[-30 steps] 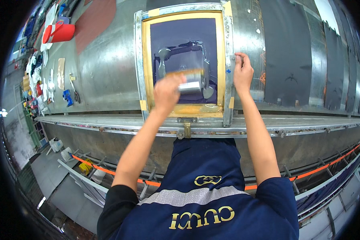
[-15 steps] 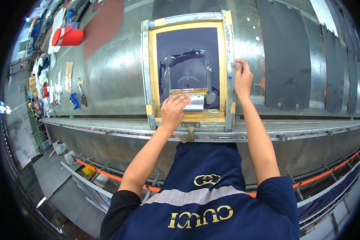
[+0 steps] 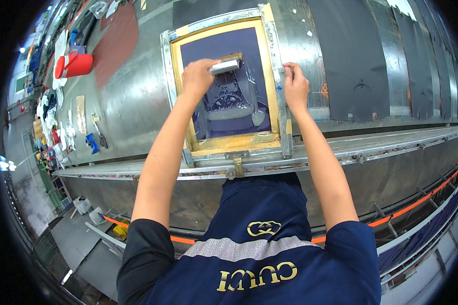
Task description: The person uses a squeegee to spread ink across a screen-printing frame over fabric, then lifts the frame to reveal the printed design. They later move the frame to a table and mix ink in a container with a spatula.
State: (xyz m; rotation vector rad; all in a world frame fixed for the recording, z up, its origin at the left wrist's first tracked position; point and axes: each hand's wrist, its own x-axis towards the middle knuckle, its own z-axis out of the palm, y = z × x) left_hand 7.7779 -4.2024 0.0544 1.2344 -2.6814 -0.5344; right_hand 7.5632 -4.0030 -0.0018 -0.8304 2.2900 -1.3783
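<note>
My left hand [image 3: 198, 77] is closed round a squeegee [image 3: 226, 66] with a metal grip. Its blade lies on the dark purple mesh [image 3: 207, 47] of a screen-printing frame, toward the far half. Glossy clear paste [image 3: 230, 113] is spread in streaks below the squeegee, over a small crown-like design [image 3: 226, 93]. The metal screen frame [image 3: 273, 57] has yellowish inner borders and tape at its corners. My right hand [image 3: 296, 86] is closed at the frame's right rail, fingers curled and thumb and forefinger against its outer side.
To the right, dark fabric panels [image 3: 343, 56] lie on the metal table [image 3: 124, 94], one bearing a small printed design. A red jug [image 3: 78, 65], scissors [image 3: 102, 137] and a blue object [image 3: 91, 143] are at the left. A metal rail [image 3: 331, 155] runs along the near edge.
My left hand has pushed the squeegee away from me, from the near end of the mesh to its far half, leaving paste streaks. My right hand stays at the frame's right rail.
</note>
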